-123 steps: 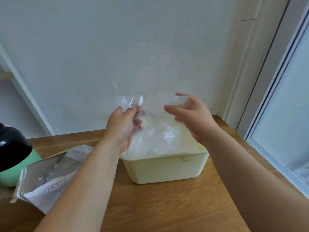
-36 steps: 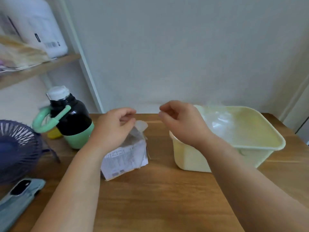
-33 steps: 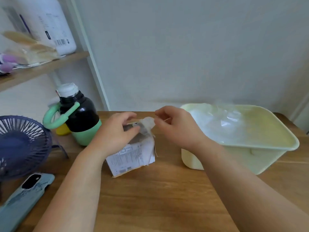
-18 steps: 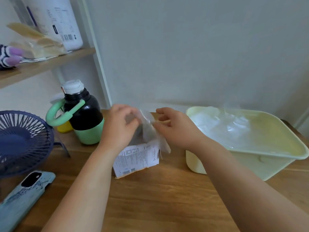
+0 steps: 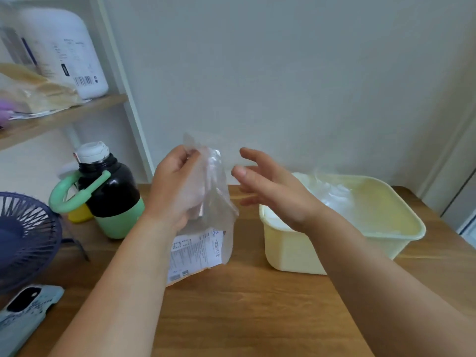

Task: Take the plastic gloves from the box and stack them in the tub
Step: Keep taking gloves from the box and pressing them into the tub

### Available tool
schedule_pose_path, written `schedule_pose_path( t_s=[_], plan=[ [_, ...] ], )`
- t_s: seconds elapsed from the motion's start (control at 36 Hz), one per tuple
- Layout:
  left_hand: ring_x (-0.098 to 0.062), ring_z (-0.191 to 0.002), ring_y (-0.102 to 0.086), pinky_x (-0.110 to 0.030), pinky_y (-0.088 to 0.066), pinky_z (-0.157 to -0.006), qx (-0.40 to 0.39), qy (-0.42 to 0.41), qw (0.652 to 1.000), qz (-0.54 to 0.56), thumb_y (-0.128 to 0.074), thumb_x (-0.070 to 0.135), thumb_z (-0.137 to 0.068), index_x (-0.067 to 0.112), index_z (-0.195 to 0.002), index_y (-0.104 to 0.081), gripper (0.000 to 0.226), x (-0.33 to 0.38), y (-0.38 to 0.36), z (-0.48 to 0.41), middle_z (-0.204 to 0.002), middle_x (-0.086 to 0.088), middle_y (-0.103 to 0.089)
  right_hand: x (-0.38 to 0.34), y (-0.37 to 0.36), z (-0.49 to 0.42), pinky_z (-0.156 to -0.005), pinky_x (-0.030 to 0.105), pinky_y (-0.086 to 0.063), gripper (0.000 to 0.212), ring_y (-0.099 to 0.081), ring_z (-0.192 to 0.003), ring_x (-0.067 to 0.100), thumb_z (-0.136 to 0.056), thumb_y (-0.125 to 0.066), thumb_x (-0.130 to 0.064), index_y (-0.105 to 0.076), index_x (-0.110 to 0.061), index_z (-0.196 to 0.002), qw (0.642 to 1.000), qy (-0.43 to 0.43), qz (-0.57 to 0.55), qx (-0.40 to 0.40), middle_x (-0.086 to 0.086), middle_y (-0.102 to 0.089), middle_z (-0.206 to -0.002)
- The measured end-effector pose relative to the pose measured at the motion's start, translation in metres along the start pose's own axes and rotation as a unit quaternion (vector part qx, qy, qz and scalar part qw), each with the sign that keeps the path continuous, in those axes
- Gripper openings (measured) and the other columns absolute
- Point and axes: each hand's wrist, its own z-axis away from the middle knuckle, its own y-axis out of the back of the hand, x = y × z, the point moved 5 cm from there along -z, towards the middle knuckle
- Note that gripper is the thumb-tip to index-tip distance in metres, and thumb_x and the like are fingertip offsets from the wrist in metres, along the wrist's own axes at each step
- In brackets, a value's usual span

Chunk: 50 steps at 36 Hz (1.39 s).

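My left hand [image 5: 175,194] pinches a clear plastic glove [image 5: 217,199] by its top edge, and the glove hangs down over the white printed glove box [image 5: 195,253] on the wooden table. My right hand [image 5: 273,194] hovers just right of the glove with fingers spread, holding nothing. The pale yellow tub [image 5: 291,251] stands to the right, with a layer of clear gloves [image 5: 332,194] lying inside it. The box's opening is hidden behind my left hand and the glove.
A black and green bottle [image 5: 113,191] with a mint handle stands left of the box. A dark blue fan [image 5: 25,238] and a phone [image 5: 23,313] sit at the left edge. A shelf [image 5: 64,117] holds a white jug. The wall is close behind.
My left hand has lifted a glove up out of the box. My right hand has let go of it and spread open, moving slightly right toward the tub.
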Motion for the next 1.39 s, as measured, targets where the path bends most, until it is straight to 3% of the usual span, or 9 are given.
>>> schedule_pose_path(
  t_s=[0.22,0.53,0.64,0.72,0.92,1.0,1.08,1.22,1.39],
  plan=[
    [-0.018,-0.074,-0.067,-0.027,-0.054,-0.059,-0.2,-0.01,0.971,0.134,-0.059,-0.003,-0.083,0.026,-0.07,-0.071,0.034,0.009,-0.045,0.011,-0.078,0.001,-0.068,-0.004,0.051,0.003,-0.087,0.039,-0.049,0.019,-0.059,-0.096,0.024,-0.096,-0.049,-0.03,-0.066,-0.021,-0.095,0.987,-0.014,-0.054,0.148,0.002,-0.066,-0.097],
    [-0.019,-0.089,-0.061,-0.031,-0.055,-0.082,-0.254,-0.1,0.96,-0.055,-0.061,-0.005,-0.086,0.031,-0.077,-0.079,0.042,0.02,-0.07,0.012,-0.091,0.018,-0.061,-0.021,0.09,0.021,-0.102,0.032,-0.04,0.037,-0.047,-0.123,0.01,-0.087,-0.063,-0.031,-0.051,-0.034,-0.121,0.978,0.047,0.026,0.2,-0.003,-0.05,-0.134],
    [-0.008,-0.093,-0.065,-0.022,-0.054,-0.078,-0.283,-0.095,0.955,0.002,-0.064,0.003,-0.078,0.028,-0.068,-0.078,0.03,0.024,-0.072,0.017,-0.091,0.015,-0.067,-0.023,0.091,0.022,-0.101,0.03,-0.039,0.051,-0.049,-0.122,0.01,-0.086,-0.06,-0.045,-0.049,-0.028,-0.132,0.984,0.03,0.017,0.175,-0.004,-0.052,-0.133],
    [-0.024,-0.1,-0.063,-0.043,-0.052,-0.081,-0.274,-0.072,0.956,0.07,-0.066,-0.006,-0.073,0.024,-0.061,-0.075,0.034,0.022,-0.067,0.012,-0.092,0.01,-0.069,-0.018,0.089,0.019,-0.097,0.035,-0.046,0.061,-0.058,-0.105,0.015,-0.08,-0.059,-0.061,-0.056,-0.023,-0.128,0.99,-0.034,0.039,0.129,-0.002,-0.059,-0.122],
    [-0.026,-0.09,-0.069,-0.045,-0.055,-0.079,-0.268,-0.02,0.95,0.157,-0.061,-0.005,-0.069,0.014,-0.063,-0.068,0.021,0.011,-0.065,0.004,-0.091,-0.003,-0.072,-0.015,0.076,0.029,-0.047,0.024,-0.047,0.053,-0.058,-0.058,0.019,-0.069,-0.07,-0.047,-0.064,-0.017,-0.111,0.986,-0.116,-0.111,-0.045,0.005,-0.06,-0.091],
    [-0.025,-0.085,-0.07,-0.04,-0.057,-0.074,-0.272,-0.002,0.948,0.165,-0.089,0.015,-0.055,0.003,-0.083,-0.06,0.042,0.002,-0.064,-0.003,-0.09,-0.011,-0.073,-0.008,0.079,0.03,-0.065,0.028,-0.052,0.057,-0.064,-0.075,0.019,-0.067,-0.08,-0.042,-0.063,-0.017,-0.115,0.987,-0.122,-0.069,-0.072,0.007,-0.064,-0.108],
    [-0.024,-0.085,-0.069,-0.039,-0.056,-0.076,-0.262,0.042,0.946,0.187,-0.096,0.035,-0.045,0.002,-0.091,-0.059,0.067,-0.007,-0.067,-0.006,-0.092,-0.011,-0.07,-0.009,0.084,0.032,-0.06,0.021,-0.043,0.01,-0.054,-0.061,0.01,-0.08,-0.073,-0.024,-0.067,-0.016,-0.082,0.995,-0.084,-0.051,-0.03,-0.001,-0.065,-0.075],
    [-0.021,-0.08,-0.067,-0.03,-0.055,-0.069,-0.26,0.149,0.929,0.218,-0.079,0.037,-0.063,0.019,-0.08,-0.076,0.025,-0.015,-0.078,0.0,-0.092,-0.006,-0.07,-0.008,0.1,0.028,-0.054,0.023,-0.045,0.022,-0.05,-0.055,0.014,-0.091,-0.061,-0.014,-0.058,-0.014,-0.069,0.991,-0.07,-0.082,0.082,-0.004,-0.061,-0.06],
    [-0.018,-0.08,-0.065,-0.03,-0.054,-0.073,-0.285,0.186,0.934,0.108,-0.074,0.059,-0.065,0.016,-0.102,-0.074,0.056,-0.029,-0.087,-0.001,-0.098,-0.01,-0.071,0.002,0.128,0.036,-0.039,0.017,-0.036,0.021,-0.044,-0.042,0.013,-0.091,-0.056,-0.009,-0.055,-0.01,-0.07,0.976,-0.102,-0.03,0.192,0.0,-0.057,-0.054]
  ],
)
